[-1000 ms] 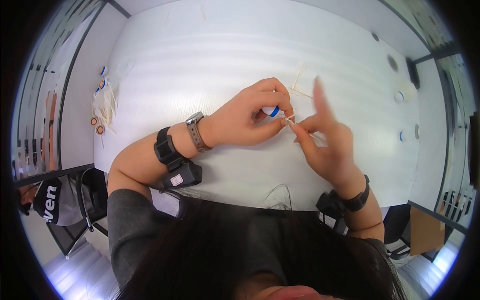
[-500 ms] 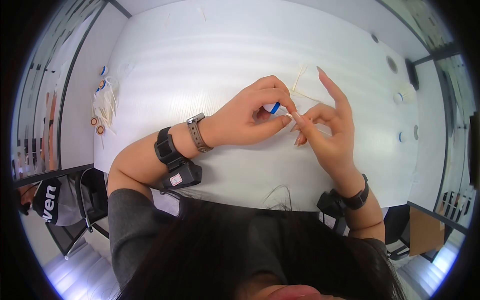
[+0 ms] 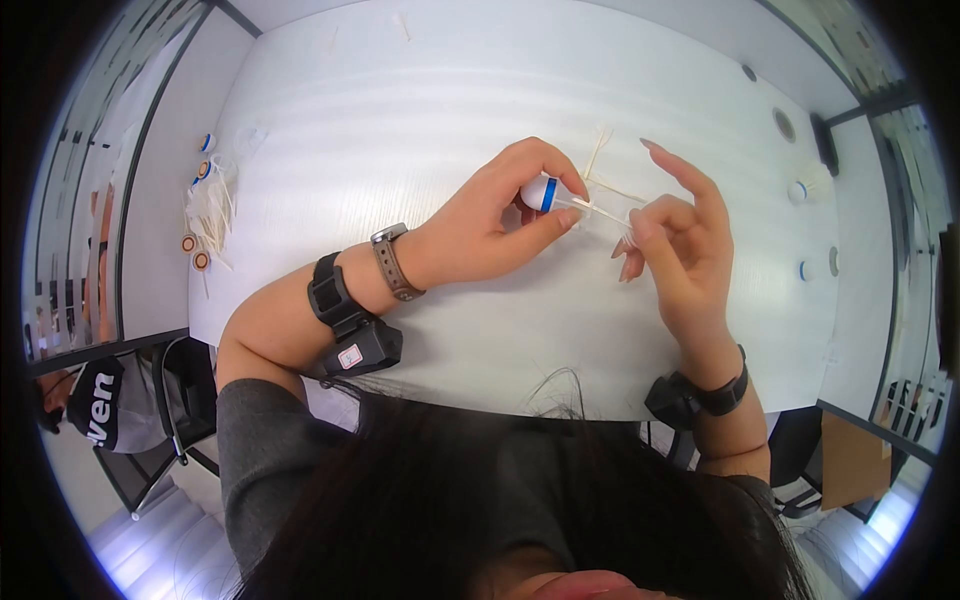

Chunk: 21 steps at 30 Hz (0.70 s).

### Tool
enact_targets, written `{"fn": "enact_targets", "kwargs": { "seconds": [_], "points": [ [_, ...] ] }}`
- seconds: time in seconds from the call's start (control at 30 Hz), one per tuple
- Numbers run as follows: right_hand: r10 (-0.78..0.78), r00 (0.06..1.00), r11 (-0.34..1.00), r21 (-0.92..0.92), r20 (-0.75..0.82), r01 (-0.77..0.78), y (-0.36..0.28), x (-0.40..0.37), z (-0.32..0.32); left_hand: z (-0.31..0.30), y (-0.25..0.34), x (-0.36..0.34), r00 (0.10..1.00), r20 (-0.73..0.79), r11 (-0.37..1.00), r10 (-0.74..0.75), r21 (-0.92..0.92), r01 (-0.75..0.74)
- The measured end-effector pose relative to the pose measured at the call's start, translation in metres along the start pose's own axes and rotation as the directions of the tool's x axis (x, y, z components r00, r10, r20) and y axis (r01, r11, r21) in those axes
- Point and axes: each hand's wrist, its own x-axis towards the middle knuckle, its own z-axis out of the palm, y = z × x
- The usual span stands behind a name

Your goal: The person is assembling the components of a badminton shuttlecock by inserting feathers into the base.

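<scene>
Table (image 3: 430,130) spreads wide between side walls (image 3: 188,105); left hand (image 3: 497,220) clamps blue-banded ball (image 3: 538,193), right hand (image 3: 692,258) pinches thin strip (image 3: 606,213)

The curled fingers of my left hand (image 3: 505,215) cover part of the blue-banded white cap (image 3: 537,193), and the end of the pale strip (image 3: 605,211) disappears among the fingertips of my right hand (image 3: 690,245). By the left edge of the tabletop (image 3: 400,120), the white sticks (image 3: 208,215) overlap too closely to count. A sliver (image 3: 403,28) towards the far edge is too small for me to identify. I can't read the print on my wrist box's label (image 3: 349,357).
</scene>
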Motion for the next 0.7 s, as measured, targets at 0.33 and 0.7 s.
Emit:
{"fn": "enact_targets", "kwargs": {
  "seconds": [0.33, 0.7],
  "points": [
    [0.006, 0.999, 0.999, -0.037, -0.047, -0.008, 0.0034, 0.0032, -0.0032, 0.0045, 0.0032, -0.0005, 0.991, 0.024, 0.952, -0.129, -0.279, 0.130],
    [-0.029, 0.995, 0.999, -0.045, -0.092, 0.025, 0.0018, 0.0021, -0.0021, 0.0026, 0.0063, -0.0004, 0.981, 0.075, 0.932, -0.181, -0.305, 0.196]
  ]
}}
